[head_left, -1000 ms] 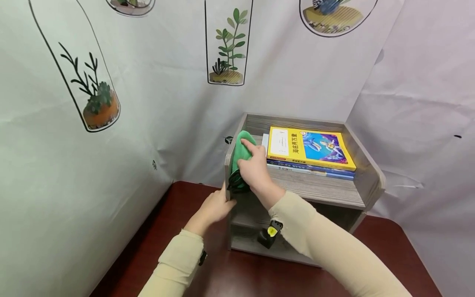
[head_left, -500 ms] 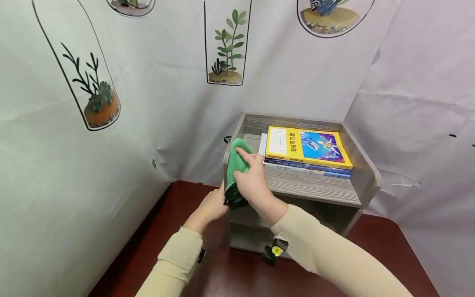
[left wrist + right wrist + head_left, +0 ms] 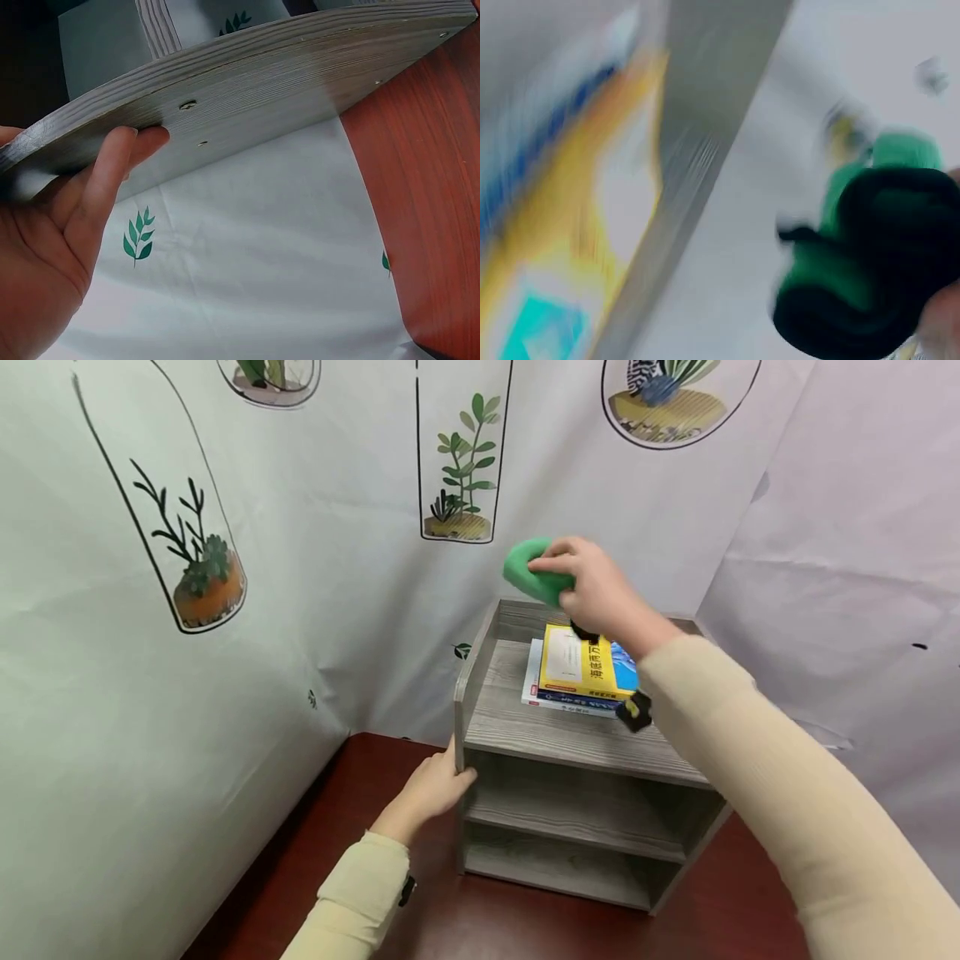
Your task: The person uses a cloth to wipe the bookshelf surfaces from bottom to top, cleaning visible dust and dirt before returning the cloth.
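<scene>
A small grey wood-grain shelf unit [image 3: 577, 806] stands on the dark red table. My left hand [image 3: 431, 789] grips the front edge of its left side panel [image 3: 247, 97], thumb on the inner side and fingers against the outer face. Raised above the top shelf, my right hand [image 3: 600, 589] pinches a folded green cloth [image 3: 528, 572], which touches nothing else. Dark edging on the cloth [image 3: 847, 277] shows in the blurred right wrist view. Beneath that hand a yellow book [image 3: 566, 660] lies on top of a few blue and white ones, partly hidden by the forearm.
Two lower compartments of the unit face forward, divided by a middle shelf board [image 3: 573, 835]. The dark red tabletop [image 3: 480, 918] extends in front. White wall covering [image 3: 375, 577] with printed plants closes off the back and left.
My right hand has lifted the cloth off the left side panel, after sliding down along it, and carried it up and right over the books. The left hand keeps its place.
</scene>
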The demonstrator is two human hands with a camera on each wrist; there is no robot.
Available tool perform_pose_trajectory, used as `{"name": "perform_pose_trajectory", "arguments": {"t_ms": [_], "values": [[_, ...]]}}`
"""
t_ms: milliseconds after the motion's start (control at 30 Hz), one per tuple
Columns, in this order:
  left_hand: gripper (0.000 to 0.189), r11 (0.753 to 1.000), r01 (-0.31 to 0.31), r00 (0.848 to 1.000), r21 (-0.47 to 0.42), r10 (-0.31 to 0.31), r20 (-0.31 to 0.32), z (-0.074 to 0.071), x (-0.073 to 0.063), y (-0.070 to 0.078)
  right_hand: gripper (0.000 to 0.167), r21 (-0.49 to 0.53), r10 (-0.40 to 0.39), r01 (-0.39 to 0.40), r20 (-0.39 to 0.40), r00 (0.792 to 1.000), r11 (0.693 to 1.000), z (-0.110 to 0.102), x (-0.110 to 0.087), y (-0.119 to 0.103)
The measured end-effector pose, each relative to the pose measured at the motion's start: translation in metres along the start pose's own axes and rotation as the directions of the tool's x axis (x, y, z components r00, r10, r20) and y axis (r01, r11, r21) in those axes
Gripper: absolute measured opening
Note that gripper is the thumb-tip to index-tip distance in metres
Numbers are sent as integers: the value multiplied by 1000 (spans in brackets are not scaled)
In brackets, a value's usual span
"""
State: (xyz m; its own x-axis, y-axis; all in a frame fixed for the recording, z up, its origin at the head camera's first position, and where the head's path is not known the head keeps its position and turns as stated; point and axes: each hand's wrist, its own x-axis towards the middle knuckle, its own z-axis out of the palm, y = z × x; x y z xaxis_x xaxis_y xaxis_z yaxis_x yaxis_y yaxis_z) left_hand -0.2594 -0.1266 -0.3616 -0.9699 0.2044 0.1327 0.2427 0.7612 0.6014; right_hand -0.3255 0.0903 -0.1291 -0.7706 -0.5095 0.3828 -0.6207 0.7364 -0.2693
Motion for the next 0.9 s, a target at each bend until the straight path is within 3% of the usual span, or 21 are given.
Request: {"name": "perform_pose_trajectory", "arguments": {"t_ms": [33,67,133,200,267,333,400,500,667,800,900], "values": [[70,1000,-3,1000,-2,3,1,0,0,0,56,-163,-117,118,14,993,980,1,9,9],[70,1000,-12,1000,-2,12,-2,1,0,-1,52,-291,-213,219,53,976,931,4,17,18],[70,1000,-22,1000,1,22,-4,2,-1,-1,46,-471,-333,370,163,929,801,12,29,31],[69,1000,-29,1000,6,29,-7,3,-3,-2,42,-548,-370,467,284,884,694,24,39,39],[68,999,-36,999,11,36,-15,3,-4,-3,36,-585,-369,521,368,853,621,37,47,42],[68,999,-34,999,19,35,-22,4,-5,-3,30,-622,-347,544,419,839,563,48,55,41],[68,999,-44,999,18,45,-28,4,-4,-3,25,-669,-311,541,443,841,510,56,61,38],[69,999,-46,999,5,46,-19,5,-5,-2,18,-739,-224,493,441,869,458,68,66,31],[69,999,-46,999,-13,46,-9,4,-4,-3,12,-820,-63,410,422,904,398,82,70,19],[68,999,-37,999,-12,37,-11,1,-3,-5,13,-859,6,376,403,915,348,88,73,10],[68,999,-37,999,-15,37,-7,0,-3,-8,13,-869,49,370,407,912,328,90,74,6]]}}
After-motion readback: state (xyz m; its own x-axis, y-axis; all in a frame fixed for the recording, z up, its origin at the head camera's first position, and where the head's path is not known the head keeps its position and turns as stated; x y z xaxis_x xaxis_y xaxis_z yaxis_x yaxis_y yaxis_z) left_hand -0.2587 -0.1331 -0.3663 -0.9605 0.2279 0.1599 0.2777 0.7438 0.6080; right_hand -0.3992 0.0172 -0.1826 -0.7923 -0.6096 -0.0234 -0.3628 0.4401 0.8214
